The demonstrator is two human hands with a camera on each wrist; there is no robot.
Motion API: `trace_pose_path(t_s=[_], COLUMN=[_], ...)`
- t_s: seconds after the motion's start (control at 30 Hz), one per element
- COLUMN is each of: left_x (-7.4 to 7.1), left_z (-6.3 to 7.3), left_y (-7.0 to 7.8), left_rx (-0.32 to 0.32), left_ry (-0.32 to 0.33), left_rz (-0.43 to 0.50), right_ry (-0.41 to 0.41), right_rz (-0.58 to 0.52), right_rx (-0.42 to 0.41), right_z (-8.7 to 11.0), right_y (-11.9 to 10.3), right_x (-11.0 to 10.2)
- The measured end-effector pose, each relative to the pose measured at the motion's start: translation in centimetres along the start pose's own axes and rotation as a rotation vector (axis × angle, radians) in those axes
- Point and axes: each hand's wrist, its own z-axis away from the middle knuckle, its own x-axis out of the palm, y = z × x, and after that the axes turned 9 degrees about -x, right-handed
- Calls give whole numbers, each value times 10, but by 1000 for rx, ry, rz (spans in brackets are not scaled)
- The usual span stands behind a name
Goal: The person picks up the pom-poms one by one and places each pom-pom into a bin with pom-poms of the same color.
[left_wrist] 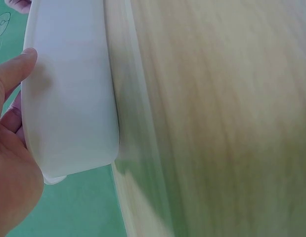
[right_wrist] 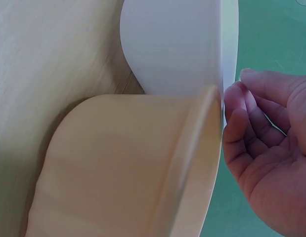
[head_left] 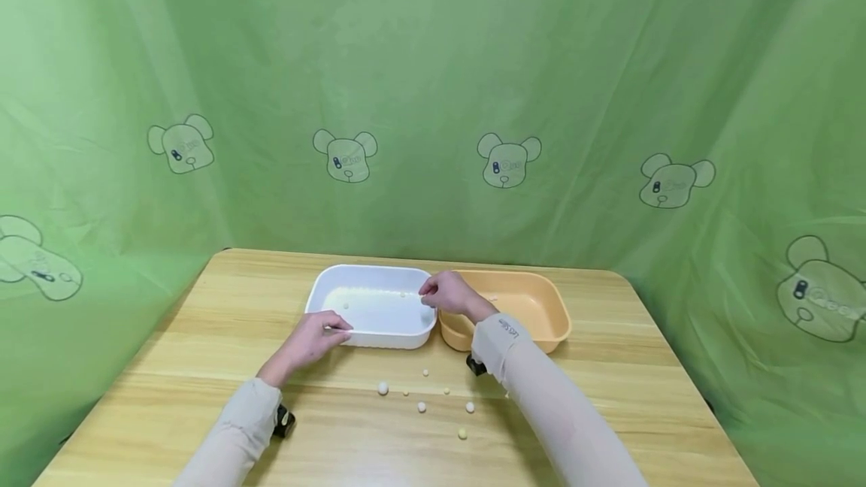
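A white plastic basin point(head_left: 386, 340) stands left of an orange basin point(head_left: 556, 341), their ends side by side. My left hand point(head_left: 316, 337) grips the white basin's near rim toward its left end. In the left wrist view the thumb point(left_wrist: 25, 64) lies against the outer wall, with other fingers behind the rim. Over the white basin's right end is my right hand point(head_left: 452, 294), fingers curled and thumb tip against the index fingertip. The right wrist view shows a tiny pale ball point(right_wrist: 240, 79) pinched there, mostly hidden. Small balls point(head_left: 346, 305) lie inside the white basin.
Several small balls lie loose on the wooden table point(head_left: 338, 434) before the basins, among them a white ball point(head_left: 383, 388) and a yellowish ball point(head_left: 463, 434). A green curtain point(head_left: 433, 216) printed with bear heads encloses the table's back and sides.
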Motion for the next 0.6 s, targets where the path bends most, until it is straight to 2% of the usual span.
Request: trace_pose_path(t_s=[0.3,0.6], left_x=[4,1], left_z=[2,1], left_y=[0,2], left_rx=[5,-3], left_ry=[-19,-15], left_rz=[3,-1], right_ry=[-14,12], right_rz=[-11,22], right_rx=[1,-70], right_z=[5,20], right_y=[2,-6], right_x=[-1,-10])
